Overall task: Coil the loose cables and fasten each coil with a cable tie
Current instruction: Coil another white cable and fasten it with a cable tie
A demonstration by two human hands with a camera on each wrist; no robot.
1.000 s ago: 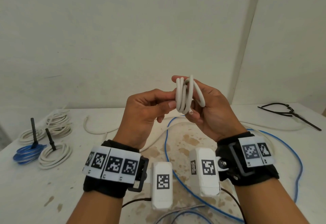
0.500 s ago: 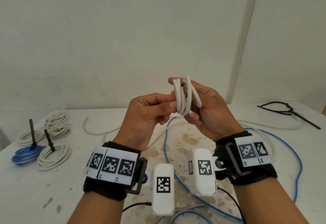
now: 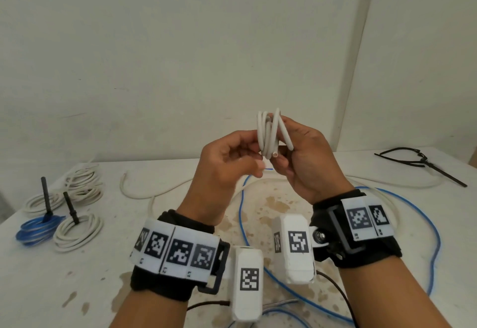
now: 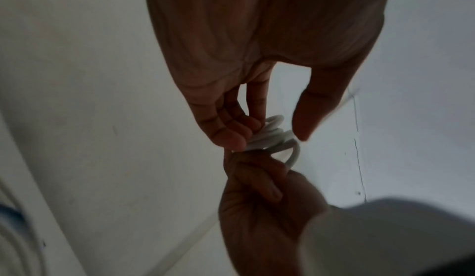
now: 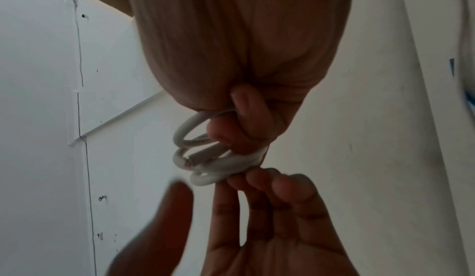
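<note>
A small white cable coil is held upright in the air above the table. My right hand grips it, with fingers curled through the loops, as the right wrist view shows on the coil under the right hand. My left hand touches the coil's left side with its fingertips. In the left wrist view the left hand has its thumb off the coil. One cut end of the cable sticks out at the coil's bottom.
Tied coils lie at the table's left: a blue one and a white one, each with a black tie, and more white coils behind. A loose blue cable and a loose white cable cross the stained table. Black cable ties lie far right.
My left thumb, which pressed the coil before, has come off it and dropped lower. The right hand keeps its grip, and the coil has barely moved.
</note>
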